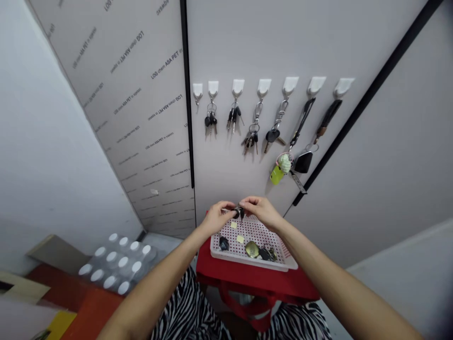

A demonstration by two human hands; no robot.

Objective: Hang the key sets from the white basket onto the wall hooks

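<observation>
A bunch of keys (239,213) with dark heads is pinched between my two hands, over the far side of a white perforated basket (247,261). My left hand (217,216) grips it from the left with thumb and fingers. From the right, my right hand (261,210) holds its upper part in the fingertips. Inside the basket lie a black item (223,243), a round brass-coloured piece (252,249), more dark keys (268,253) and small pale yellow squares (240,239).
White hooks (264,87) run in a row along the wardrobe door, with several key bunches (252,138) hanging from them. A lime-green tag (277,175) hangs at the right. The basket rests on a red bag (258,282). White-capped bottles (116,262) stand at the lower left.
</observation>
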